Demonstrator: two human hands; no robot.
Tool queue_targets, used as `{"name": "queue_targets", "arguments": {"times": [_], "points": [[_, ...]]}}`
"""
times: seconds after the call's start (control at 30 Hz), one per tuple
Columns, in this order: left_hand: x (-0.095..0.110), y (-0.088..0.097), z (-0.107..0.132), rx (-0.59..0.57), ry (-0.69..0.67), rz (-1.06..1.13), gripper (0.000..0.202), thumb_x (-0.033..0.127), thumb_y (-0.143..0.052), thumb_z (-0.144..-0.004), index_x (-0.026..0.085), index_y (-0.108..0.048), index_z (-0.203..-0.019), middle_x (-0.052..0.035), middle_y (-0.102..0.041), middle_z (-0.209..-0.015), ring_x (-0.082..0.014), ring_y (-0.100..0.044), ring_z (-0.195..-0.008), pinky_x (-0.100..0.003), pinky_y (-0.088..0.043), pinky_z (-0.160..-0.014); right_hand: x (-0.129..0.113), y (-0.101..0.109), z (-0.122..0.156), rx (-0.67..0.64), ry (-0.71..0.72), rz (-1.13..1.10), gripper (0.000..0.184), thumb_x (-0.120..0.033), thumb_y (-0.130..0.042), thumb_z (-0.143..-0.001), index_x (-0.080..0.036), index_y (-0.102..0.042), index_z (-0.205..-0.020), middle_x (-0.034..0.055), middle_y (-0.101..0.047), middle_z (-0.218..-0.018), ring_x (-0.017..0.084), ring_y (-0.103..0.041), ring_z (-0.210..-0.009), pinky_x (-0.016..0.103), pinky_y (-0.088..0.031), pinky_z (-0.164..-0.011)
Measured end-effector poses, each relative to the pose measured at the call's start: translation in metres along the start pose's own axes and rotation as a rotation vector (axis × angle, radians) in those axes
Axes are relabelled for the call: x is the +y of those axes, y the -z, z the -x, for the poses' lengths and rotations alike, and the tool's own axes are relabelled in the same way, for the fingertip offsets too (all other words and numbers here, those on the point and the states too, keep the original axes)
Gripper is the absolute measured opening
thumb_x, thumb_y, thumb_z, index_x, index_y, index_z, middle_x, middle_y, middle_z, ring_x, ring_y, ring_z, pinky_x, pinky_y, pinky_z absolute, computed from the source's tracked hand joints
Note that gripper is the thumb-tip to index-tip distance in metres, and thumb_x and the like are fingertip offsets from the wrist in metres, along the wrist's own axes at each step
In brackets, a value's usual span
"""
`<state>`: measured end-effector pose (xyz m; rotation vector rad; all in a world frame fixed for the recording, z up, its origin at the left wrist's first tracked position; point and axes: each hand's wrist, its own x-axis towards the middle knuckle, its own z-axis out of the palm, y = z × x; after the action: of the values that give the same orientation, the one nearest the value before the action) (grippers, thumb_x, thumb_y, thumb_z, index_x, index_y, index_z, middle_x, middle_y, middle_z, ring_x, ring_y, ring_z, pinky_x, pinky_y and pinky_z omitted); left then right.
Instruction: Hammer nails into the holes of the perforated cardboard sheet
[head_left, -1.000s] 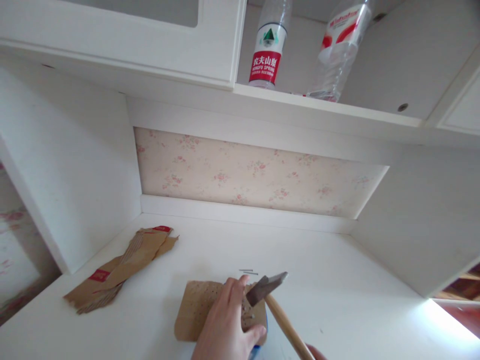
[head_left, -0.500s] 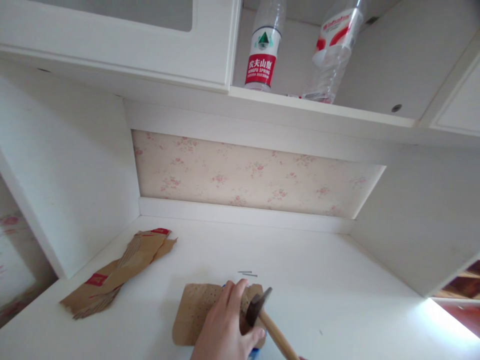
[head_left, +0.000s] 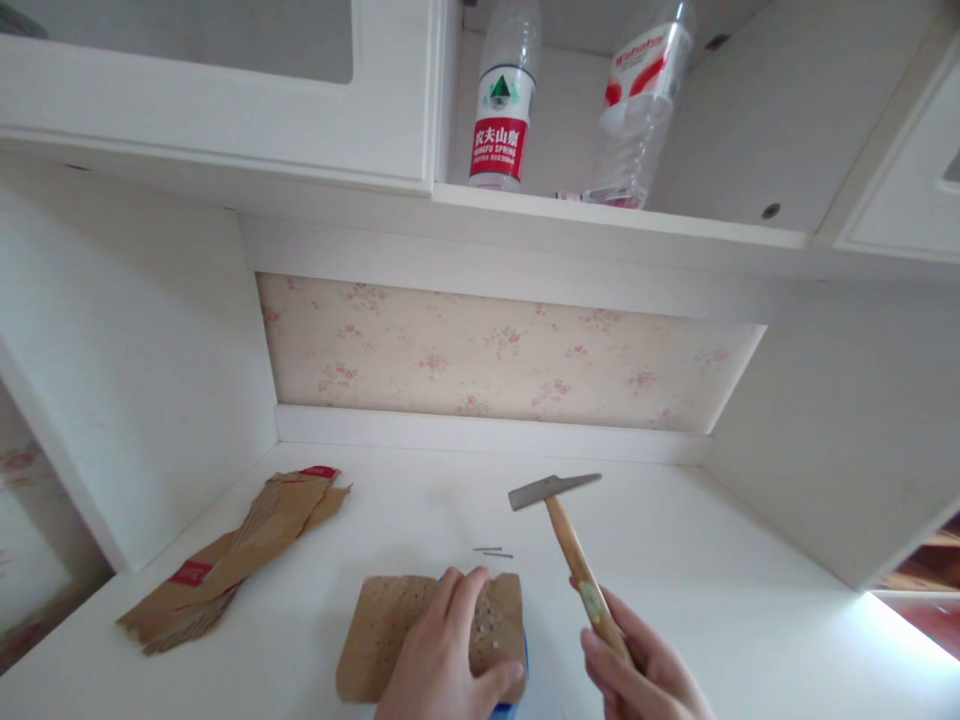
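My right hand (head_left: 637, 660) is wrapped round the wooden handle of a hammer (head_left: 574, 545), whose metal head is raised above the white surface. My left hand (head_left: 442, 650) lies across a brown piece of cardboard (head_left: 375, 640), fingers bent at its far edge and thumb towards the near side, holding it. The cardboard is dotted with small holes, and several nail heads (head_left: 486, 628) show between thumb and forefinger. A blue thing (head_left: 504, 711), mostly hidden, sits under the cardboard. Just beyond lie two loose nails (head_left: 495, 553).
A torn strip of cardboard (head_left: 240, 555) lies at the left of the white counter (head_left: 675, 560). Above, a cabinet shelf (head_left: 622, 222) overhangs, with two plastic bottles (head_left: 499, 130) on it. White side panels (head_left: 142, 350) bound the counter left and right.
My right hand has lifted the hammer up and to the right, off the nails by my left hand. My left hand stays on the cardboard. The view has shifted slightly.
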<state>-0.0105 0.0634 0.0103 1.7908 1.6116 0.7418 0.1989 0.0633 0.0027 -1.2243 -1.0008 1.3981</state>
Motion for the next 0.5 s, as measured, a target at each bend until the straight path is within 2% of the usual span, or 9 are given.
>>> {"name": "queue_targets", "arguments": {"times": [0.03, 0.13, 0.23, 0.3, 0.37, 0.43, 0.5], "points": [[-0.002, -0.002, -0.001, 0.002, -0.003, -0.001, 0.066, 0.024, -0.066, -0.071, 0.021, -0.052, -0.135, -0.0133, -0.055, -0.135, -0.0294, -0.058, -0.116, -0.039, -0.042, -0.103, -0.002, -0.004, -0.008, -0.031, -0.035, -0.069, 0.055, -0.050, -0.072, -0.079, -0.026, -0.055, -0.124, -0.0132, -0.052, -0.055, -0.002, -0.030, -0.026, 0.009, -0.022, -0.024], [-0.009, -0.007, -0.004, 0.050, -0.032, -0.020, 0.056, 0.026, -0.066, -0.073, 0.022, -0.057, -0.128, -0.0140, -0.056, -0.134, -0.0293, -0.062, -0.109, -0.039, -0.045, -0.100, 0.000, -0.006, -0.031, -0.108, -0.022, -0.199, 0.050, -0.043, -0.066, -0.085, -0.025, -0.047, -0.127, -0.0139, -0.050, -0.053, 0.000, -0.029, -0.022, 0.012, -0.028, -0.021], [-0.008, -0.003, -0.003, 0.077, -0.123, -0.051, 0.030, 0.022, -0.064, -0.075, 0.021, -0.064, -0.105, -0.0088, -0.066, -0.104, -0.0212, -0.066, -0.083, -0.029, -0.052, -0.080, 0.019, 0.004, -0.050, -0.115, -0.059, -0.280, 0.047, -0.042, -0.066, -0.084, -0.025, -0.047, -0.123, -0.0150, -0.047, -0.052, -0.001, -0.025, -0.023, 0.010, -0.026, -0.020], [0.000, 0.008, -0.002, 0.044, -0.159, -0.068, 0.013, 0.020, -0.061, -0.077, 0.022, -0.063, -0.090, -0.0028, -0.065, -0.088, -0.0152, -0.063, -0.069, -0.022, -0.050, -0.068, 0.034, 0.013, -0.057, -0.112, -0.099, -0.294, 0.049, -0.045, -0.069, -0.081, -0.023, -0.048, -0.120, -0.0153, -0.046, -0.051, -0.003, -0.025, -0.023, 0.008, -0.024, -0.022], [0.013, 0.024, -0.005, 0.013, -0.162, -0.091, 0.003, 0.021, -0.058, -0.082, 0.023, -0.061, -0.081, 0.0005, -0.065, -0.081, -0.0130, -0.061, -0.068, -0.020, -0.047, -0.065, 0.044, 0.019, -0.062, -0.125, -0.143, -0.299, 0.050, -0.045, -0.071, -0.079, -0.022, -0.049, -0.118, -0.0151, -0.046, -0.050, -0.003, -0.026, -0.023, 0.007, -0.023, -0.024], [0.025, 0.040, -0.016, 0.046, -0.172, -0.154, 0.015, 0.024, -0.052, -0.089, 0.023, -0.060, -0.077, 0.0009, -0.065, -0.081, -0.0132, -0.062, -0.071, -0.021, -0.046, -0.067, 0.050, 0.023, -0.064, -0.147, -0.166, -0.303, 0.049, -0.044, -0.071, -0.079, -0.023, -0.049, -0.118, -0.0144, -0.047, -0.051, -0.003, -0.027, -0.023, 0.007, -0.023, -0.024], [0.031, 0.050, -0.038, 0.054, -0.219, -0.267, 0.018, 0.022, -0.048, -0.092, 0.023, -0.062, -0.080, 0.0007, -0.067, -0.085, -0.0144, -0.062, -0.078, -0.023, -0.045, -0.073, 0.051, 0.023, -0.067, -0.170, -0.176, -0.308, 0.052, -0.044, -0.071, -0.079, -0.024, -0.048, -0.121, -0.0141, -0.048, -0.052, -0.003, -0.026, -0.022, 0.008, -0.022, -0.023]]}}
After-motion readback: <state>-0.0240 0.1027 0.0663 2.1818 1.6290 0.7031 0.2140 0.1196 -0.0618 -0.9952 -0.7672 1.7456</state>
